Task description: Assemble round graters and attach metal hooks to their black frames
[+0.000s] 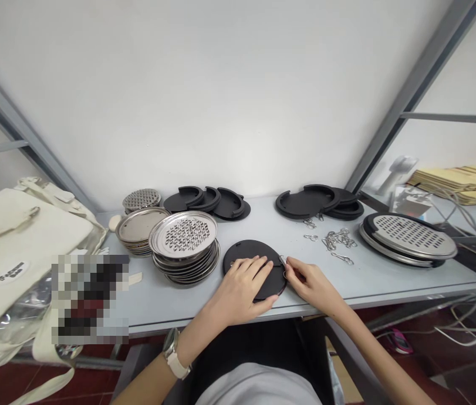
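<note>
The bent silver wire clip stands roughly away from the wearer at the round matte-black disc's right edge, pinched by the right hand; the left hand, fingers slightly spread, presses flat on the disc.

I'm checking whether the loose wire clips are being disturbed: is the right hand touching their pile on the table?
Apart. The head view shows bare tabletop between the right hand and the pile of wire clips, which lies beyond it.
</note>
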`<state>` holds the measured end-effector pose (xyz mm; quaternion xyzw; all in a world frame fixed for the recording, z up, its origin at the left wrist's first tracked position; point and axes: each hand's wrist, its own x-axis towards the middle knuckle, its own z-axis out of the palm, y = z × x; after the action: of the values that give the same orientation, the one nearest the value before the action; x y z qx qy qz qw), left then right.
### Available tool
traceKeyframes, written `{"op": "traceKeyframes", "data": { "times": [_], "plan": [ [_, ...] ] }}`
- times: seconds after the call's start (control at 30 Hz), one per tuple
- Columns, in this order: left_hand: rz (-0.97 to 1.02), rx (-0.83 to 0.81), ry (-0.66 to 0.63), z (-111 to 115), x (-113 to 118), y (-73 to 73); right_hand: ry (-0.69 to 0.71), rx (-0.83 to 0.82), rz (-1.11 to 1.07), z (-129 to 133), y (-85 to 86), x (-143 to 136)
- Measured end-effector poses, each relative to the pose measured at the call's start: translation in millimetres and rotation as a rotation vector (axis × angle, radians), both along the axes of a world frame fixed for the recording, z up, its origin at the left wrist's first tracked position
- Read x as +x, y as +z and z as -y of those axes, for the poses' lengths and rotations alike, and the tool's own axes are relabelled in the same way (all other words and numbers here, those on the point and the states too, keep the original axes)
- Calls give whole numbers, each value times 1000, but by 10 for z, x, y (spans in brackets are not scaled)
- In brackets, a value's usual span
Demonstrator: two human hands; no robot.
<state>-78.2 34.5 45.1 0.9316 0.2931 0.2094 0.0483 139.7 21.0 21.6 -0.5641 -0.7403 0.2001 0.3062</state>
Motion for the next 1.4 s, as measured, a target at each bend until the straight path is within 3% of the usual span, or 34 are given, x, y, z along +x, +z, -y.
{"op": "traceKeyframes", "data": {
  "times": [1.4],
  "plan": [
    [-42,4,-8,4,-11,12,-11,11,-1,-17,-22,-15]
  ]
}}
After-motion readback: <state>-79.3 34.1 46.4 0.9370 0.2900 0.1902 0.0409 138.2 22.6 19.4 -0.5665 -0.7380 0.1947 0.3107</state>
